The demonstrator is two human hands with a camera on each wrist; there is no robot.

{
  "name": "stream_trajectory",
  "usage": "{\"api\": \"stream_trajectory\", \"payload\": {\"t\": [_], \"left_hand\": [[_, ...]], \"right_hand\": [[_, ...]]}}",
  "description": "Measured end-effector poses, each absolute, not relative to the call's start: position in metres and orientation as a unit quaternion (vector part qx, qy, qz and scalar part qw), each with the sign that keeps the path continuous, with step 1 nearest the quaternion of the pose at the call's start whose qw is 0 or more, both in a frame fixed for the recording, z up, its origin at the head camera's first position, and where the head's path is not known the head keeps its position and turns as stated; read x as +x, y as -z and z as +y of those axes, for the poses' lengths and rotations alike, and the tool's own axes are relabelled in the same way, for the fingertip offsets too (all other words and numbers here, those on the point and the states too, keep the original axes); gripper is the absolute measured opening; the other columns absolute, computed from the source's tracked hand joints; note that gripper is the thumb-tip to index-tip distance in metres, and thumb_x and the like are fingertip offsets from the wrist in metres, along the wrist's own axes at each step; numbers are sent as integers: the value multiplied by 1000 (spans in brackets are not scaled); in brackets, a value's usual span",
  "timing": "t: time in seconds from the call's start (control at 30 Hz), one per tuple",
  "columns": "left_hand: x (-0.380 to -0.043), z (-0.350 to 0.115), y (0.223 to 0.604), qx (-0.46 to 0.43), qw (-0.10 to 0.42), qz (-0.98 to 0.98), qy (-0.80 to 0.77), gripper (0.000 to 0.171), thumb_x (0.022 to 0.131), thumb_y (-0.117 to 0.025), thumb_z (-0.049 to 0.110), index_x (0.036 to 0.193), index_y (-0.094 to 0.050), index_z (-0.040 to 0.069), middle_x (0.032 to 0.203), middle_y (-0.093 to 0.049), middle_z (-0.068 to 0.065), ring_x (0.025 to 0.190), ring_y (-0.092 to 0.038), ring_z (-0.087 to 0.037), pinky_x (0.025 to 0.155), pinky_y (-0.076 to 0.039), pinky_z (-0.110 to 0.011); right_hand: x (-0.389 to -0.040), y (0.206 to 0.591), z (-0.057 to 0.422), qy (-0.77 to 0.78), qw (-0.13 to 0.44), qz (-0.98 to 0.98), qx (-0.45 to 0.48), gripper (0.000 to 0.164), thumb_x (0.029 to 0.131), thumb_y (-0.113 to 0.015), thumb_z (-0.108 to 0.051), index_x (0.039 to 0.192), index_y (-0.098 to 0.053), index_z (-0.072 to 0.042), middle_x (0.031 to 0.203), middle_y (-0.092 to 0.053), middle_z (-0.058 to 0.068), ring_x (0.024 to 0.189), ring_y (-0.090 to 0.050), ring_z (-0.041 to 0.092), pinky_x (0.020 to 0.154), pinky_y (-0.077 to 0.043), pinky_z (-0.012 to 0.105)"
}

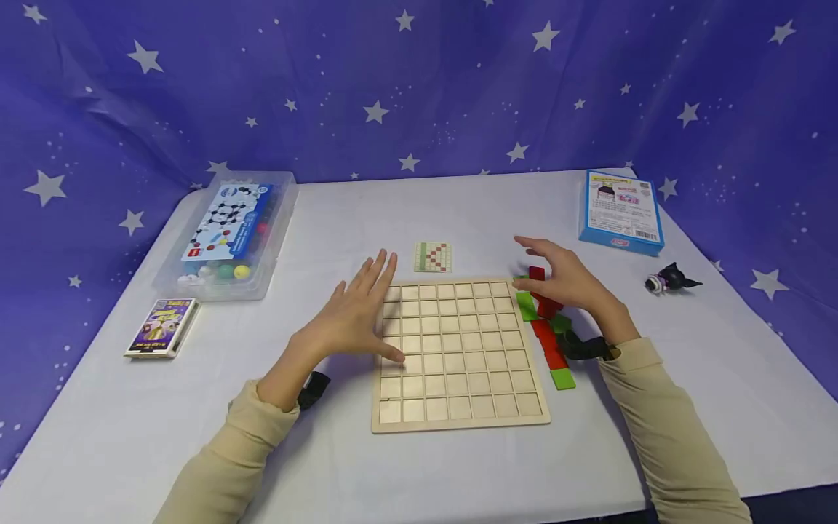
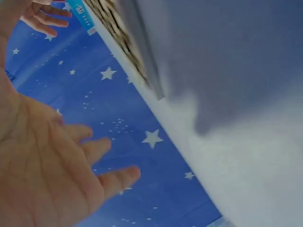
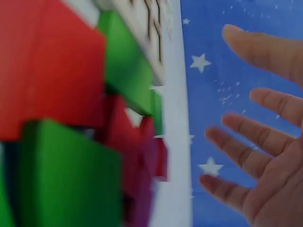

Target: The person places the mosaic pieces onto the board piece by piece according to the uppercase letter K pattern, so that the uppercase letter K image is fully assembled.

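Observation:
A wooden board [image 1: 458, 362] with a grid of square recesses lies on the table between both hands. My left hand [image 1: 353, 313] hovers over its left edge, fingers spread and holding nothing; the left wrist view shows its bare palm [image 2: 42, 165]. Above the pile at the board's right side is my right hand [image 1: 563, 276], fingers apart and nothing in them. That pile holds several red tiles [image 1: 550, 345] and green tiles [image 1: 563, 378], some hidden under the hand. In the right wrist view a green tile [image 3: 71, 175] looms close, blurred. Behind the board lies a small pattern card [image 1: 433, 257].
At the back left lies a clear plastic case [image 1: 278, 240] with coloured balls inside, and a small card box [image 1: 161, 329] is nearer. A blue box [image 1: 620, 212] lies at the back right, beside a small black figure [image 1: 672, 279]. A starry curtain [image 1: 340, 80] hangs behind.

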State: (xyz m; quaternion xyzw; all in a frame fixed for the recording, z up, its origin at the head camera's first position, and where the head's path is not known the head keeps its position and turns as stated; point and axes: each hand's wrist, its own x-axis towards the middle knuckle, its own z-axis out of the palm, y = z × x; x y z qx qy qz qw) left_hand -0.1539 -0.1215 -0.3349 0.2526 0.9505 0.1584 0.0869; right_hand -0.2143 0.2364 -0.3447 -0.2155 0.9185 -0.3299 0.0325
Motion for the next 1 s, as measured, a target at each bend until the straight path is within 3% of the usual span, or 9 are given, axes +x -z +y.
{"api": "stream_trajectory", "payload": {"t": [0.17,0.43,0.57,0.7,0.77,0.83,1.0], "left_hand": [[-166,-128,342,262,158,934,-185,142,62,-85,54,153,13,7,162,8,-13,150,-2,-35,113,-18,-64],[-180,-132,344,240,234,932,-141,136,63,-84,56,154,1,2,162,5,-15,150,-5,-33,118,-18,-56],[-182,-132,343,241,238,930,-140,135,63,-84,55,154,-1,0,162,2,-16,150,-5,-33,119,-17,-53],[-181,-133,343,245,231,932,-136,133,64,-84,55,153,-4,-1,162,-1,-17,150,-7,-33,119,-18,-52],[-180,-133,343,247,228,933,-132,132,64,-84,55,153,-5,-2,162,-2,-18,149,-9,-34,118,-19,-52],[-179,-133,343,247,226,934,-128,131,65,-84,55,153,-6,-2,162,-3,-18,149,-10,-34,118,-20,-51],[-178,-133,344,249,224,934,-125,130,65,-83,55,153,-7,-1,162,-4,-18,149,-11,-34,118,-21,-51]], "right_hand": [[-225,355,246,381,66,897,-213,54,88,-68,-12,137,-50,2,134,-55,26,123,-53,41,104,-39,58],[-242,365,259,313,98,922,-208,32,86,-66,-8,116,-67,4,136,-51,25,129,-42,42,106,-36,59],[-246,365,257,322,85,921,-201,19,84,-69,-6,101,-69,2,130,-56,25,124,-46,42,105,-36,59],[-246,362,253,324,48,931,-160,14,82,-72,-9,91,-66,-1,103,-67,21,100,-60,35,91,-50,49],[-245,359,248,326,30,934,-139,13,83,-72,-12,90,-66,-2,92,-67,16,87,-61,29,77,-53,39],[-246,356,242,339,11,931,-131,15,84,-72,-13,91,-67,-2,86,-67,14,81,-60,24,67,-50,30],[-252,345,206,432,36,889,-150,20,85,-70,-9,100,-67,3,86,-70,14,78,-64,19,67,-49,25]]}}
